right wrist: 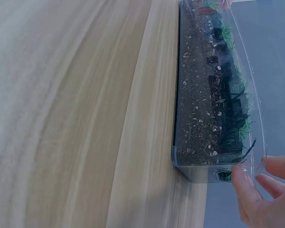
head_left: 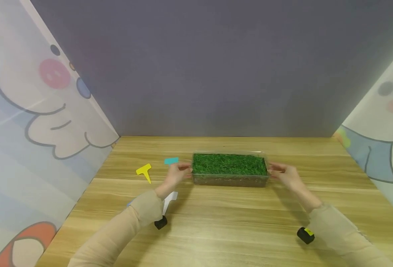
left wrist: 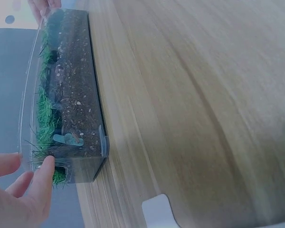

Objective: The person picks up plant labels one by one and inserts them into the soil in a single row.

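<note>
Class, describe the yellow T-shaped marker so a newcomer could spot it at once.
Start at the clear box of green grass on the wooden table. In the head view, go left past the left hand to the T-shaped marker. Unlike the teal tag nearby, it is yellow and shows its whole T shape.

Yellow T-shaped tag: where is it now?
In the head view, the yellow tag lies on the table at left, just left of the teal tag and the left hand, which holds the planter's left end.

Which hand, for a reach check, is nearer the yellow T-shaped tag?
Left. The left hand is right of the tag; the right hand is beyond the long clear box of grass.
</note>
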### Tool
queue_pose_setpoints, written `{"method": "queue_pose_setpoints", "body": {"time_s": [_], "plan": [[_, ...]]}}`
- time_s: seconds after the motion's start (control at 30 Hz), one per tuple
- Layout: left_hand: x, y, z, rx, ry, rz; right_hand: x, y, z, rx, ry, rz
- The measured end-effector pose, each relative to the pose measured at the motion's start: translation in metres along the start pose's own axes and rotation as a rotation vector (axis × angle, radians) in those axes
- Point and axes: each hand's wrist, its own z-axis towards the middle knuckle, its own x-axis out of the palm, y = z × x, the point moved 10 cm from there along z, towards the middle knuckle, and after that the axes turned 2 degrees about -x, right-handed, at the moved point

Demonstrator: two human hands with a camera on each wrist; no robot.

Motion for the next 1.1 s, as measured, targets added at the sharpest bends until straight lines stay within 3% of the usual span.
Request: {"method": "queue_pose_setpoints", "body": {"time_s": [0.13, 0.33, 0.63, 0.73, 0.87, 1.1], "plan": [[-0.002, 0.000, -0.001, -0.005, -0.007, -0.011, -0.001, -0.017, 0.007, 0.018, -0.003, 0.057], [-0.004, 0.005, 0.000, -0.032, -0.019, -0.011, 0.001, -0.020, 0.004, 0.081, 0.011, 0.168], [-0.002, 0.006, 0.003, -0.078, 0.066, 0.022, -0.002, -0.020, 0.000, 0.124, 0.023, 0.218], [-0.003, 0.011, 0.008, -0.112, 0.101, 0.078, -0.003, -0.022, 0.001, 0.130, 0.024, 0.207], [-0.004, 0.009, 0.012, -0.121, 0.198, 0.167, -0.002, -0.021, 0.000, 0.143, 0.031, 0.201], [-0.009, -0.007, 0.013, 0.024, 0.367, 0.412, -0.001, -0.021, 0.001, 0.137, 0.042, 0.233]]}}
